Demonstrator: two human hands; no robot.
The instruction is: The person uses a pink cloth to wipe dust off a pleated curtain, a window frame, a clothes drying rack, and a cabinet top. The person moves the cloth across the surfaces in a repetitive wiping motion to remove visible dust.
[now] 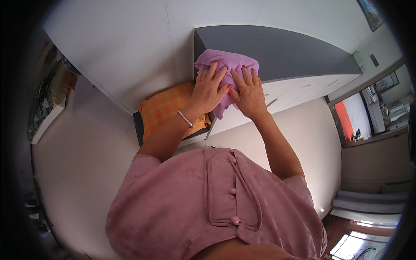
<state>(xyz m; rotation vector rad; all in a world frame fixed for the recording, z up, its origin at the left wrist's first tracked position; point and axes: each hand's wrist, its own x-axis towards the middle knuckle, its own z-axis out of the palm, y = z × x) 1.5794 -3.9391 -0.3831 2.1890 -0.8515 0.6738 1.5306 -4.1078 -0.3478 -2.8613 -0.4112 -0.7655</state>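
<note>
A purple cloth (227, 60) lies bunched over the left end of a grey cabinet top (279, 48), with a corner hanging past the front edge. Both my hands rest on it, palms down and fingers spread: my left hand (208, 87) on its left part, my right hand (248, 91) on its right part. The fingertips press into the cloth, and the thumbs come close together near its middle. A metal bangle sits around my left wrist. Neither hand is closed around anything.
An orange checked cushion (165, 104) lies on a low dark seat left of the cabinet, partly behind my left forearm. White drawer fronts (292, 91) with handles run below the grey top. A white wall panel (130, 42) rises behind the seat. A doorway opens at the right.
</note>
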